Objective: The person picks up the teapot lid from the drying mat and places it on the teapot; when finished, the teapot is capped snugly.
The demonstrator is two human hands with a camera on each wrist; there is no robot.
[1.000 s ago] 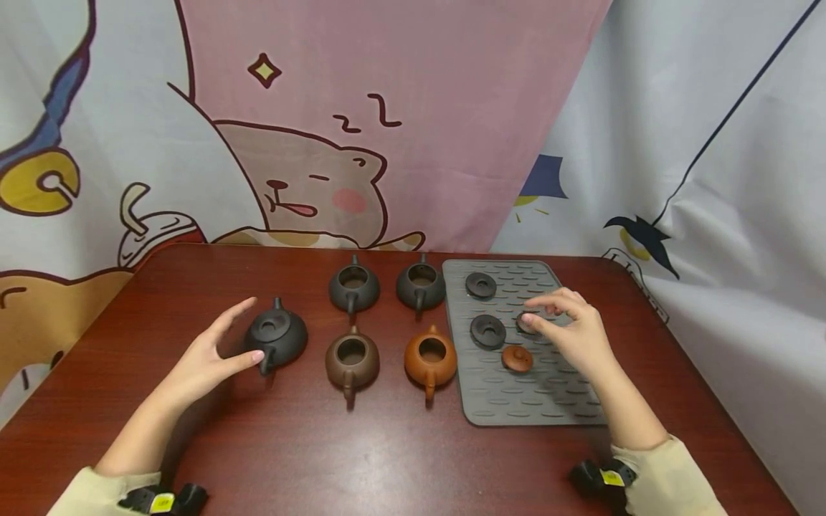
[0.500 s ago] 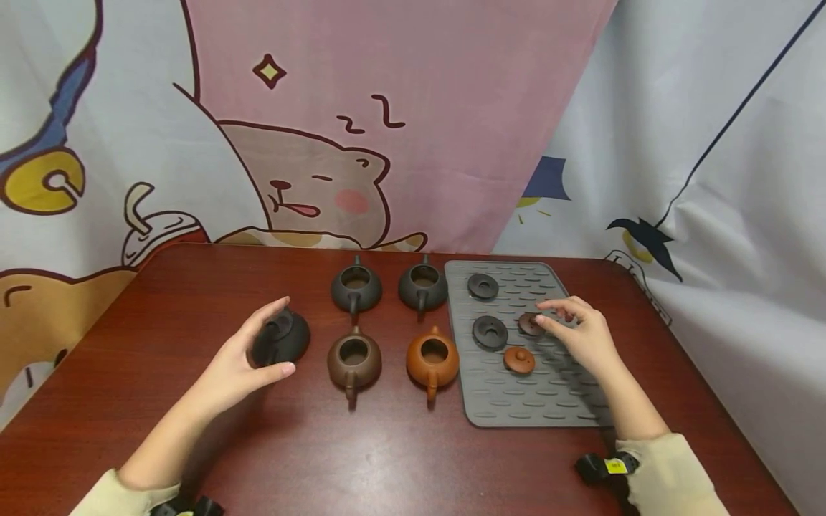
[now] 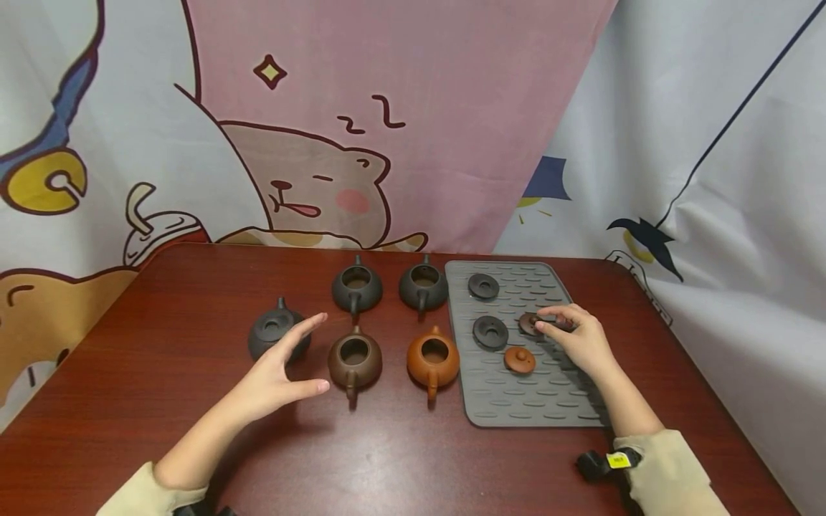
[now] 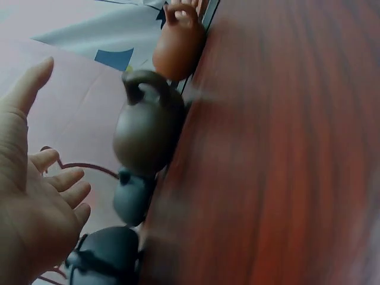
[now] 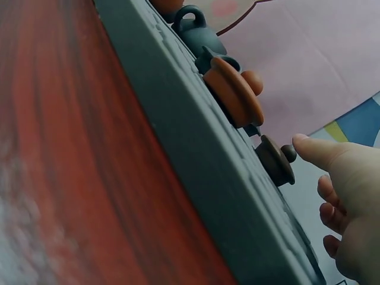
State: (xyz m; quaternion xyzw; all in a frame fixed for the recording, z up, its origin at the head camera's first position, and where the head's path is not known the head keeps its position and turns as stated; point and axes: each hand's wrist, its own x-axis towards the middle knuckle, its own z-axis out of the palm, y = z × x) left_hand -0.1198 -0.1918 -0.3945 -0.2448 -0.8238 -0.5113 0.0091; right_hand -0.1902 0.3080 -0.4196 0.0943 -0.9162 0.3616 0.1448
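My left hand (image 3: 267, 390), thumb and fingers spread apart, hovers beside the brown teapot (image 3: 370, 369) and overlaps the edge of a lidded dark teapot (image 3: 263, 335). Nothing is between its fingers. The brown teapot has no lid and its handle faces me. Over the mat, my right hand (image 3: 586, 351) has its thumb and forefinger close by the knob of a small brown lid (image 3: 528, 324). In the right wrist view, that lid (image 5: 274, 163) lies flat with the thumb tip right at its knob; the forefinger is hidden behind the thumb.
An orange teapot (image 3: 416, 365) and two dark teapots stand without lids near the grey mat (image 3: 516, 408). On the mat lie an orange lid (image 3: 520, 360) and two dark lids, one (image 3: 490, 334) nearer me. A printed curtain (image 3: 452, 129) hangs behind the table.
My left hand has moved right, from the lidded dark teapot toward the brown one. The right hand has shifted slightly right, uncovering more of the small brown lid.
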